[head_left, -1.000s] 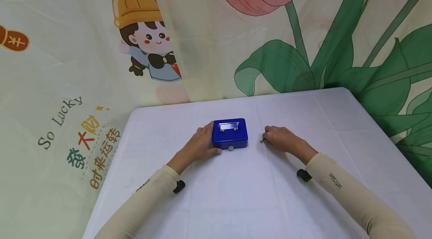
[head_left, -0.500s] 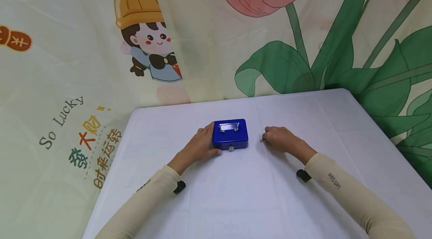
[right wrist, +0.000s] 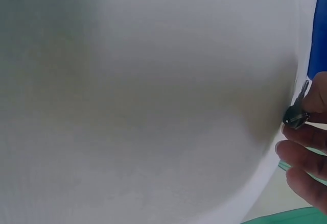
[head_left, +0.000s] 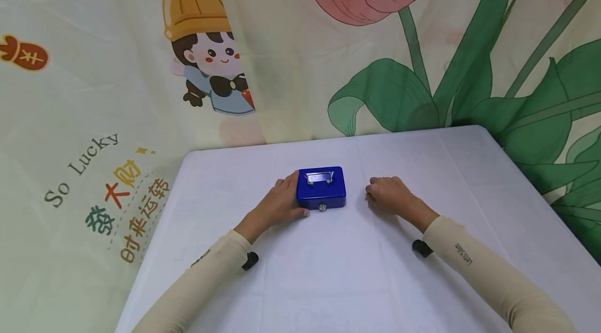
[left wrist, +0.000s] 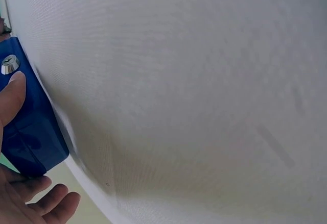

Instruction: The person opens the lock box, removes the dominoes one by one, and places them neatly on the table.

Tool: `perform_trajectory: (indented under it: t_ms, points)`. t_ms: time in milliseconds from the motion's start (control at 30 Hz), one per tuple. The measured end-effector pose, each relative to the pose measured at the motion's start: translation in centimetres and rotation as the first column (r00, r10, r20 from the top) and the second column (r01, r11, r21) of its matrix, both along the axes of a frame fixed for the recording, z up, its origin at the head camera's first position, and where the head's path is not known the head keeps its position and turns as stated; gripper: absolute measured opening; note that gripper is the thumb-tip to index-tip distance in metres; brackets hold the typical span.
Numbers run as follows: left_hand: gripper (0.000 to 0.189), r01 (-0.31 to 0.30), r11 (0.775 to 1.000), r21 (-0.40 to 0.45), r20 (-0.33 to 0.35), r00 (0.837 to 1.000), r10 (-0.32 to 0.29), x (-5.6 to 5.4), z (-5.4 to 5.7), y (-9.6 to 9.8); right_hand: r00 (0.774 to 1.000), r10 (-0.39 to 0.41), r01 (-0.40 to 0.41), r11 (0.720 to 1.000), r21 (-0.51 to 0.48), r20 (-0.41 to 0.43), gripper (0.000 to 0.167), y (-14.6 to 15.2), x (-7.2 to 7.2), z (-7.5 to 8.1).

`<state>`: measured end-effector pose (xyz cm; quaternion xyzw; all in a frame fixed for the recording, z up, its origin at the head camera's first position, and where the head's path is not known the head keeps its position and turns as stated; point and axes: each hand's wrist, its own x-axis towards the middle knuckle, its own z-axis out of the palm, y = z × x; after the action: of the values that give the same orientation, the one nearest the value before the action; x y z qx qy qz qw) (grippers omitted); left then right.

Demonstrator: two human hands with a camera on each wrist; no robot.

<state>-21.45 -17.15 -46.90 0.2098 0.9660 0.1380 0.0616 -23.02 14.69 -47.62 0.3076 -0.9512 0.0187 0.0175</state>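
Observation:
A small blue cash box [head_left: 321, 195] with a silver handle on its lid and a round lock [head_left: 322, 207] on its front stands on the table, lid down. My left hand [head_left: 278, 201] holds the box at its left end. In the left wrist view the thumb [left wrist: 12, 97] lies on the front face just by the lock [left wrist: 9, 64], with fingertips against the end wall. To the right of the box and apart from it, my right hand [head_left: 391, 196] pinches a small key [right wrist: 296, 113] between thumb and fingers. The key is hidden in the head view.
The table [head_left: 324, 275] has a white cloth cover. Its far edge meets a printed backdrop [head_left: 281, 61] with tulips and a cartoon figure. A black wrist camera [head_left: 422, 248] shows under the right sleeve, another [head_left: 250, 260] under the left.
The key's metal end, seen earlier beside the right fingertips in the head view, has gone out of sight there. Both hands and the box stay nearly in place; the head view shifts slightly.

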Motion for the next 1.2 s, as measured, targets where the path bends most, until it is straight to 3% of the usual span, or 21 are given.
perform_trajectory:
  t_ms: [700, 900, 1200]
  points:
    - [0.108, -0.005, 1.0, 0.021, -0.017, 1.0, 0.005, -0.3, -0.3, -0.1, 0.997, -0.076, 0.077, 0.995, -0.063, 0.024, 0.016, -0.2, 0.2, -0.4]
    - [0.106, 0.017, 1.0, 0.024, -0.045, 0.999, -0.016, -0.4, -0.4, -0.2, 0.997, -0.082, 0.082, 0.989, -0.126, 0.002, 0.015, 0.0, 0.6, -0.5]
    - [0.106, 0.024, 1.0, 0.006, -0.033, 0.999, -0.024, -0.1, -0.4, -0.1, 0.997, -0.061, 0.05, 0.979, -0.198, -0.048, 0.01, 0.1, 1.3, -0.7]
